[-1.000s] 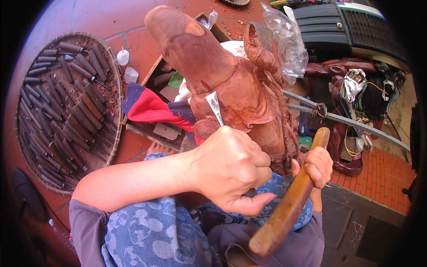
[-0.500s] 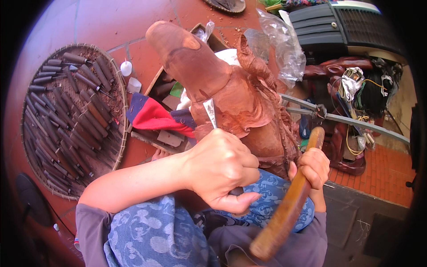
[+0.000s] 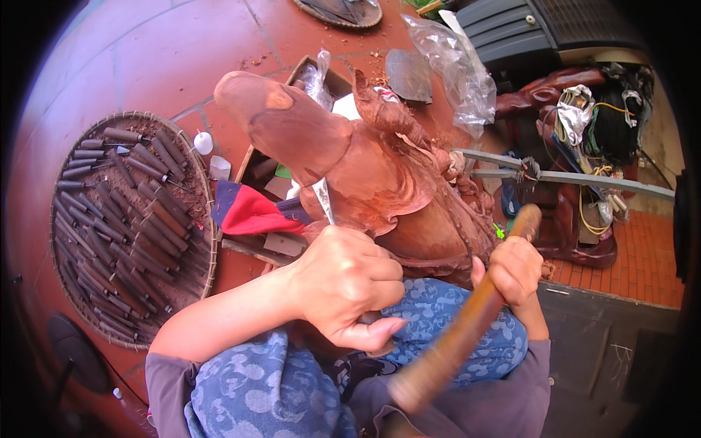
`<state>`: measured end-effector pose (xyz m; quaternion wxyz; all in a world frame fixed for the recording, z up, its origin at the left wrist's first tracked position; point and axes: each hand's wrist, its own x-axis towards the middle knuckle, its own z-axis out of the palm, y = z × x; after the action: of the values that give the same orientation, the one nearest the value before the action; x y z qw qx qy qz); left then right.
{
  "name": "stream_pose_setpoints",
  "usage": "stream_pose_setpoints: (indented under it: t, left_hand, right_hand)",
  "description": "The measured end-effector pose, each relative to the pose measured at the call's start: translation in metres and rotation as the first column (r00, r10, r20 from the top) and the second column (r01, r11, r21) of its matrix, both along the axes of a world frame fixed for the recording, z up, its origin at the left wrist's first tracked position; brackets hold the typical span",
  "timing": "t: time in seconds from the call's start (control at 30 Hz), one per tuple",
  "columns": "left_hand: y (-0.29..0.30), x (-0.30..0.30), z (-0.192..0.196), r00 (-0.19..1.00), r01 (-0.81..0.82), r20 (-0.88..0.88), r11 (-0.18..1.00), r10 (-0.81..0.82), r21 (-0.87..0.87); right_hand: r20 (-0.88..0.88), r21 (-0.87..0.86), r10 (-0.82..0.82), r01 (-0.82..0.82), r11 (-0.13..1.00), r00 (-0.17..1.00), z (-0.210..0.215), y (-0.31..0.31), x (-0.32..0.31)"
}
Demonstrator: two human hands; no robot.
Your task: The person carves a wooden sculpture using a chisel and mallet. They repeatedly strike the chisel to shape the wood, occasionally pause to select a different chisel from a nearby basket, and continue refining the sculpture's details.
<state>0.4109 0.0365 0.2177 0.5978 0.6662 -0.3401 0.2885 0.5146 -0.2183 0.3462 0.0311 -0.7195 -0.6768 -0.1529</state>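
A reddish-brown wood carving (image 3: 391, 171) lies across the middle, with a smooth rounded end at the far left and ragged, curling carved edges at the right. My left hand (image 3: 347, 285) is closed around a chisel, its handle mostly hidden in the fist. The chisel's bright flared blade (image 3: 323, 200) points away from me over the near left side of the carving; whether its edge touches the wood, I cannot tell. My right hand (image 3: 515, 271) grips a wooden mallet (image 3: 456, 332) shaped like a thick stick. Its lower end is blurred, hanging over my lap, apart from the chisel.
At left a round woven basket (image 3: 213, 255) holds many dark-handled carving tools. Red and navy cloth (image 3: 252, 210) lies beside the carving on a wooden box. Long metal bars (image 3: 599, 181) reach in from the right. Clear plastic sheeting (image 3: 460, 73) lies farther back, near a dark cabinet (image 3: 504, 36).
The whole view has shifted, so the basket sits lower and the carving farther left. Both hands keep their grips; the mallet's lower end has moved slightly left and is more blurred.
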Motion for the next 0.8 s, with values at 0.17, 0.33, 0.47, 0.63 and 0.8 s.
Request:
stream_pose_setpoints:
  t: [0.17, 0.33, 0.47, 0.63, 0.8]
  left_hand:
    - [0.008, -0.002, 0.005, 0.999, 0.041, -0.016, 0.999, -0.041, -0.003]
    - [0.002, -0.015, 0.029, 0.942, -0.320, 0.158, 0.933, 0.296, 0.163]
    - [-0.041, -0.006, 0.017, 0.977, -0.212, 0.067, 0.960, 0.203, 0.181]
    - [-0.068, 0.005, 0.008, 0.988, -0.148, -0.014, 0.970, 0.154, 0.194]
    - [-0.081, 0.015, 0.010, 0.967, -0.234, -0.039, 0.938, 0.252, 0.256]
  right_hand:
    - [-0.070, -0.019, -0.078, 0.077, 0.997, 0.994, 0.003, -0.002, 0.002]
    - [-0.179, -0.011, -0.018, 0.016, 1.000, 0.984, -0.002, -0.011, 0.012]
    - [-0.221, 0.084, 0.061, -0.043, 0.996, 0.973, -0.012, -0.008, 0.016]
    - [-0.109, -0.007, 0.029, -0.030, 1.000, 0.994, 0.000, -0.013, 0.013]
    - [-0.059, 0.150, 0.017, -0.008, 0.989, 0.998, -0.009, -0.019, 0.024]
